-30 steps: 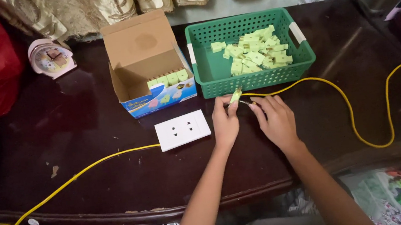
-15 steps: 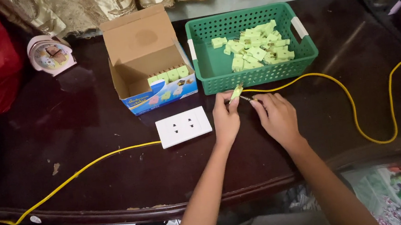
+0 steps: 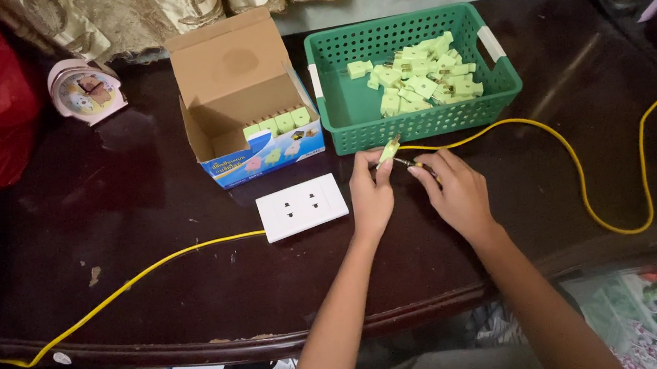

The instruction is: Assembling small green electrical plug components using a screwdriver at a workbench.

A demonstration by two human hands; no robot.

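The left hand (image 3: 371,192) pinches a small green plug (image 3: 388,150) — the right hand (image 3: 453,191) grips the yellow wire (image 3: 594,204). Both sit on the dark table (image 3: 141,206), near the green basket (image 3: 353,107).

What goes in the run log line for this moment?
left hand: holds green plug piece | right hand: holds yellow cable end | green basket behind | white socket plate beside left hand

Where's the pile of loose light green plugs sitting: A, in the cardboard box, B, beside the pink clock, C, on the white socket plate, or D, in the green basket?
D: the loose light green plugs lie heaped inside the green basket, toward its right side; the cardboard box holds only a neat row.
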